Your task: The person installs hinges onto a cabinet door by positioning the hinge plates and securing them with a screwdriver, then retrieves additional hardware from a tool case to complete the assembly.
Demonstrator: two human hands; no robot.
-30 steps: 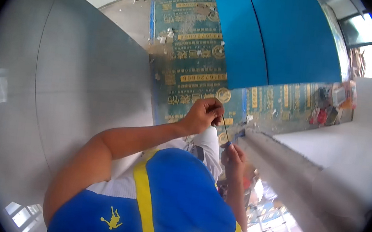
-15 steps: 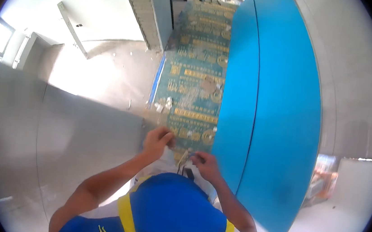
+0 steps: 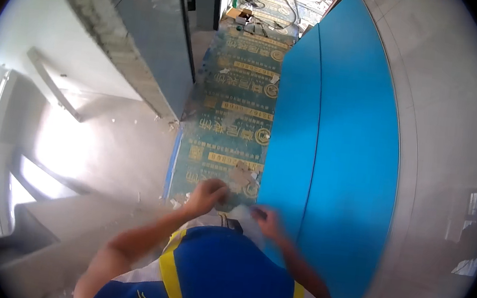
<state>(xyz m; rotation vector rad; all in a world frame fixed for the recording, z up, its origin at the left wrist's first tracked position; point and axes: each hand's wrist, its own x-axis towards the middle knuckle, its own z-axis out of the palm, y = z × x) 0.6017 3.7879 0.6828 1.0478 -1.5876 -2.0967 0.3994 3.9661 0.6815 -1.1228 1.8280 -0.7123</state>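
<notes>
My left hand (image 3: 209, 197) is in front of my waist with its fingers curled closed; whatever they may hold is hidden. My right hand (image 3: 267, 221), smeared by motion, is closed with thumb and fingers together, and I cannot make out what is in it. Between the two hands is a pale, see-through, blurred thing (image 3: 242, 212), close to the right fingertips. Just below it, a small black piece (image 3: 234, 225) and thin cords show at the front of my blue and yellow top (image 3: 232, 265).
Tall blue panels (image 3: 353, 161) stand along the right side. Printed green floor covering (image 3: 234, 108) runs ahead, with scraps on it. A rough wall edge (image 3: 111, 36) juts in at left. Hoses and tools (image 3: 259, 11) lie at the far end. A long pale bar (image 3: 53, 86) leans at left.
The view has moved forward along the floor covering, so the wall edge and floor scraps are nearer. My hands stay at my waist; the cords by the right hand show less.
</notes>
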